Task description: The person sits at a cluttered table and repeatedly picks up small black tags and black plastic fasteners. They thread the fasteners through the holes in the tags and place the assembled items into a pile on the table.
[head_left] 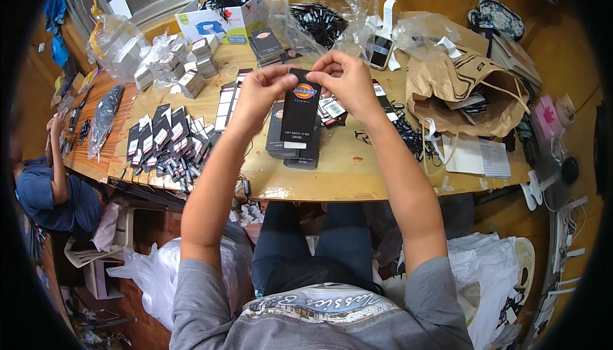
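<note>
A long black hang tag (301, 115) with a colourful oval emblem is upright between my two hands. My left hand (265, 91) pinches its upper left corner between thumb and fingers. The upper right corner is in the pinch of my right hand (347, 83). Whether a string is at the tag's top I cannot make out. Just below it, more black hang tags (274, 146) lie on the wooden table (345, 181), partly covered by the held one. White label stickers (333, 109) lie beside my right wrist, and a strip of labels (225, 104) near my left.
Strung tags (167, 139) are heaped at the left, with bundled small cards (191, 82) behind. At the back stand a box (220, 24) and a bag of black strings (317, 23). A paper bag (463, 85) and a phone (379, 50) are right. Another person (54, 190) sits far left.
</note>
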A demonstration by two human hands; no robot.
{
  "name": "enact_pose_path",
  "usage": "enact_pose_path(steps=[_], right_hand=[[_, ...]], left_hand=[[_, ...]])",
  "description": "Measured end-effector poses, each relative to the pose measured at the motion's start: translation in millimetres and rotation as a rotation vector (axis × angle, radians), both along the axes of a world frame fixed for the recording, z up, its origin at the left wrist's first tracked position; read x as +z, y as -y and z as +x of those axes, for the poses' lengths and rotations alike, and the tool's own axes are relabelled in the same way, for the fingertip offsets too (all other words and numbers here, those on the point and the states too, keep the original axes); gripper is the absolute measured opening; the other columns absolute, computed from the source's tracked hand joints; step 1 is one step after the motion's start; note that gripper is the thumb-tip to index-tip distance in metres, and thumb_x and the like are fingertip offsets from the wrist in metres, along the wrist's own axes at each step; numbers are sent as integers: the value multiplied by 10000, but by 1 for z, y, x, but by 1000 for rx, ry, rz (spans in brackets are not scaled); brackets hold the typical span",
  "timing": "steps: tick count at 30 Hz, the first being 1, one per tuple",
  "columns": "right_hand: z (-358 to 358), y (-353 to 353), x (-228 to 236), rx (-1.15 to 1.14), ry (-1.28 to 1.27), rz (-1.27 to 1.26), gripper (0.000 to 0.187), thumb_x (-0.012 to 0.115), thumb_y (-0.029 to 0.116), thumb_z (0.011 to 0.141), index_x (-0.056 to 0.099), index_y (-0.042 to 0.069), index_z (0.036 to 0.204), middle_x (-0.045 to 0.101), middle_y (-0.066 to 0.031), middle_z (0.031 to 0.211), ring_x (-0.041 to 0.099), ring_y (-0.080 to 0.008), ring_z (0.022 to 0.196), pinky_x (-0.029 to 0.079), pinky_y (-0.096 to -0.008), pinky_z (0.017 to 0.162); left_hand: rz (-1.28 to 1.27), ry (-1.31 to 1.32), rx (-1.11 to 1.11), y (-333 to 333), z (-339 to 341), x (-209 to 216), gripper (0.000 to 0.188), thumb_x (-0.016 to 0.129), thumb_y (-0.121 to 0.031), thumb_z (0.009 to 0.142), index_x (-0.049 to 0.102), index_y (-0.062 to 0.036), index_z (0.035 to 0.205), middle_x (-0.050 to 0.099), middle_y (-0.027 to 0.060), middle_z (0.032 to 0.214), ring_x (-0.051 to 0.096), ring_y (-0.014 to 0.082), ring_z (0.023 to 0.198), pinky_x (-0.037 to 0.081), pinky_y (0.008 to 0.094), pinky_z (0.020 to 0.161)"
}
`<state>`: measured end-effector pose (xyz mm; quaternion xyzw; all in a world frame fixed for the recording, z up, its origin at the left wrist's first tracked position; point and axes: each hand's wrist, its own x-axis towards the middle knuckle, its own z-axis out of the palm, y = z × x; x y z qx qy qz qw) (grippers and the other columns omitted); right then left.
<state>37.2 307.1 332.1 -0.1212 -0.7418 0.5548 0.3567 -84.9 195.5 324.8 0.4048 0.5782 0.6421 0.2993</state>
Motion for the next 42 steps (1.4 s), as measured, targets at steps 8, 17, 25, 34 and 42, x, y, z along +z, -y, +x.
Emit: enact_pose_path(steps=[8,17,25,34,42], right_hand=[[17,-22,-54,-522,826,484,338,654,334,657,607,3,706,593,-175,706,585,-295,715,453,-364,631],[39,-45,-36,-82,294,-181,96,635,38,677,548,6,703,568,-31,604,516,-61,492,401,-163,435],[57,-12,-1,-67,279,257,147,681,99,641,566,11,668,538,11,610,437,-39,544,357,-188,491],[84,-56,-46,-50,740,562,95,588,34,653,599,0,741,598,-137,725,576,-243,687,435,-311,620],[77,-52,-49,-72,819,689,46,550,33,638,563,4,671,589,-137,669,575,-242,664,428,-340,570]], left_hand=[[165,359,177,12,34,-25,334,608,-31,716,508,58,1021,592,106,840,558,112,748,443,204,689],[254,401,227,14,48,-31,289,583,-30,746,537,-4,1030,577,66,836,548,87,690,459,201,566],[261,477,164,-6,86,-34,337,582,4,732,518,15,1062,569,52,860,516,72,699,434,183,623],[191,526,179,13,81,-39,372,619,1,702,505,34,1054,565,69,862,535,97,738,452,203,671],[165,574,131,25,82,-39,341,611,4,707,508,46,1029,567,85,882,541,115,771,448,223,713]])
